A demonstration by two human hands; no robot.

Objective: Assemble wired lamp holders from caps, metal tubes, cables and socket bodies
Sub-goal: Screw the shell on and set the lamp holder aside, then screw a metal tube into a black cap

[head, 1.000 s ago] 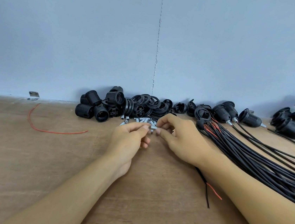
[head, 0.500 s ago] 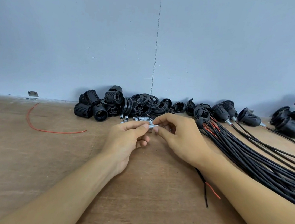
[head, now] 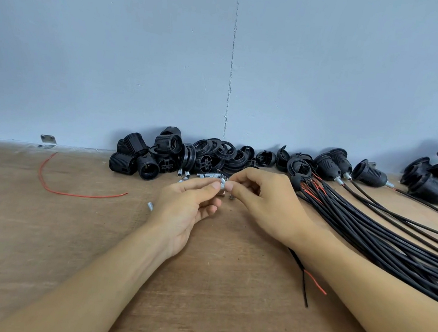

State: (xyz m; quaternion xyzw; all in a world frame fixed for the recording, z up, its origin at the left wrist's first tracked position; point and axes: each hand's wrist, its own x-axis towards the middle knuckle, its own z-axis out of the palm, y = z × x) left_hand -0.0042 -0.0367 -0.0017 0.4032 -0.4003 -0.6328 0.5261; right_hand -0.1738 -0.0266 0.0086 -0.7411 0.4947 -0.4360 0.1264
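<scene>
My left hand [head: 185, 208] and my right hand [head: 262, 203] meet fingertip to fingertip over the wooden table, pinching a small silver metal tube [head: 222, 186] between them. A black cable [head: 301, 270] with a red wire end runs out from under my right wrist. Behind my hands lie several loose metal tubes [head: 205, 175]. Black threaded socket bodies [head: 142, 157] and black caps and rings [head: 221, 155] are heaped against the wall. A thick bundle of black cables [head: 368, 232] fans out to the right.
Several finished lamp holders [head: 369, 174] with cables lie at the back right. One stray metal tube [head: 150, 206] rests left of my left hand. A loose red wire [head: 72, 193] curves on the table at the left. A metal bracket [head: 48, 140] sits at the wall.
Both hands have stayed together at the tube pile, shifting only slightly. A stray tube now shows on the table left of my left hand.
</scene>
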